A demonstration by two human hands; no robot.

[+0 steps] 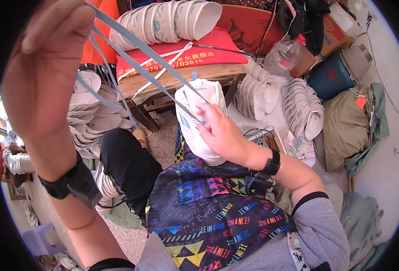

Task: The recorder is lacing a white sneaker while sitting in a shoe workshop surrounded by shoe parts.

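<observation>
A white shoe upper (208, 156) with grey-blue side marks rests on my lap, toe toward me. A grey-blue shoelace (145, 49) runs from its lacing area up to the upper left in two taut lengths. My left hand (48, 72) is raised high with the lace caught at its curled fingers; the fingertips are partly cut off. More lace (93, 92) hangs loose beside that hand. At the shoe's opening, my right hand (222, 137) pinches the shoelace, thumb and forefinger together.
A wooden bench (172, 83) ahead carries a red cloth (226, 47) and a row of nested uppers (163, 22). Stacked uppers lie left (91, 113) and right (305, 108). A clear plastic bottle (285, 56), a blue flask (332, 77) and an olive bag (353, 126) stand right.
</observation>
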